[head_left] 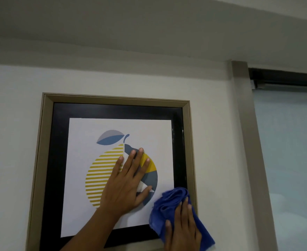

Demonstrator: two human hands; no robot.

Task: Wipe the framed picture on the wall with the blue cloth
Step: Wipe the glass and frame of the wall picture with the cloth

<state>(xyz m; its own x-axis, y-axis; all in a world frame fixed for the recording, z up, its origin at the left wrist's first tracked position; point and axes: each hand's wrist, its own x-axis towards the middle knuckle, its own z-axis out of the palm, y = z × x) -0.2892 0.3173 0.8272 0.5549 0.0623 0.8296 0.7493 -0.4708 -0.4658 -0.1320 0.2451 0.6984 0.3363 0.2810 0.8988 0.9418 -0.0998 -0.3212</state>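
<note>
The left hand lies flat and open on the framed picture, probably to keep it steady on the wall, while the right hand presses the bunched blue cloth against its lower right corner.

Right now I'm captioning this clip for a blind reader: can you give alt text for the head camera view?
A right hand presses a blue cloth against the lower right corner of a framed picture of a striped yellow fruit on a white wall. The left hand lies flat on the glass, fingers spread.
</note>
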